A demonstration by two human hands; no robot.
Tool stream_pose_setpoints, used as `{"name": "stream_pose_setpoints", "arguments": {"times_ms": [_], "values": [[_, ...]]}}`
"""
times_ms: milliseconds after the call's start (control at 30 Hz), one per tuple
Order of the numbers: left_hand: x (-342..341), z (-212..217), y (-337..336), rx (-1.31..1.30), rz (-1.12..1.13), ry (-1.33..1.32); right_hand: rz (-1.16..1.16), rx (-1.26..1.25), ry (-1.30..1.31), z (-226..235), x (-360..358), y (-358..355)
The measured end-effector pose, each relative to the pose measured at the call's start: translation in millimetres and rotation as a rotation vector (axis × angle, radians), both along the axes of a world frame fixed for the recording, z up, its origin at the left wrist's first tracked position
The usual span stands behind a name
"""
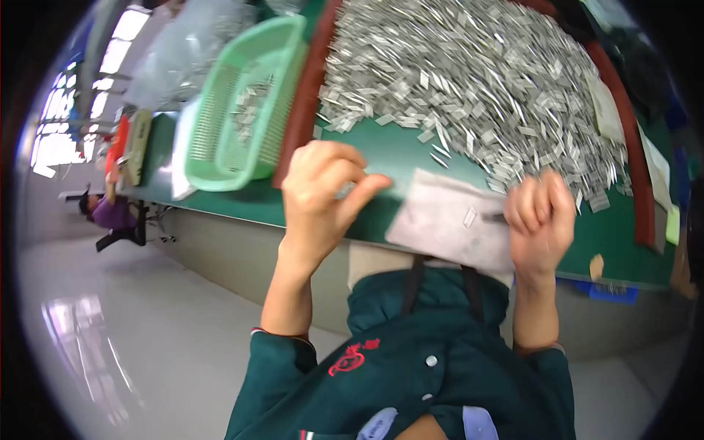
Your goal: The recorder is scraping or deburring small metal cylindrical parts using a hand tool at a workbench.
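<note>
A big heap of several small flat silvery metal strips (477, 73) covers the green table top (381, 150). My left hand (323, 192) hovers at the table's near edge with fingers curled and thumb against the index finger; whether it pinches a strip I cannot tell. My right hand (541, 220) is closed in a fist at the near edge of the heap, resting on a grey sheet (447, 220) that lies flat on the table and bears one loose strip. A thin dark thing shows at its fingers.
A light green plastic basket (246, 103) holding some strips stands left of the heap, beside a dark red raised rim (304, 95). Clear plastic bags (183, 51) lie behind it. Another person in purple (110, 213) sits far left. Papers (653, 165) lie at the right edge.
</note>
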State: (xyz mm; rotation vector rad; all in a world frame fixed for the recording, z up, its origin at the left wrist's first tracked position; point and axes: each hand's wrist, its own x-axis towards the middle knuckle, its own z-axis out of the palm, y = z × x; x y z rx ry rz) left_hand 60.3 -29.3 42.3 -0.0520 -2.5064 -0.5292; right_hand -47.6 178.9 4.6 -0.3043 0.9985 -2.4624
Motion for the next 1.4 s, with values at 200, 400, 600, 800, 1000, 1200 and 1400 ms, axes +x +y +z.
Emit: {"name": "stream_pose_setpoints", "arguments": {"times_ms": [200, 400, 600, 800, 1000, 1200, 1400], "values": [[-29, -20, 47, -0.101, -0.354, -0.207, 0.040, -0.037, 0.028, 4, -5, -3], [-36, -30, 58, -0.157, -0.425, -0.254, 0.019, 0.016, 0.070, 0, -4, 1], [-22, -39, 64, 0.037, -0.278, -0.301, 0.058, -0.082, 0.095, -2, -4, 4], [-24, -49, 71, 0.305, -0.203, -0.218, 0.132, -0.175, 0.018, 1, -5, -3], [-23, -48, 71, 0.318, -0.173, -0.231, 0.135, -0.100, 0.084, 1, -6, -4], [-23, -49, 72, 0.321, -0.161, -0.223, 0.121, -0.133, 0.036, -1, -6, -4], [-23, -51, 72, 0.313, -0.149, -0.213, 0.134, -0.131, 0.037, -3, -5, -5]]}}
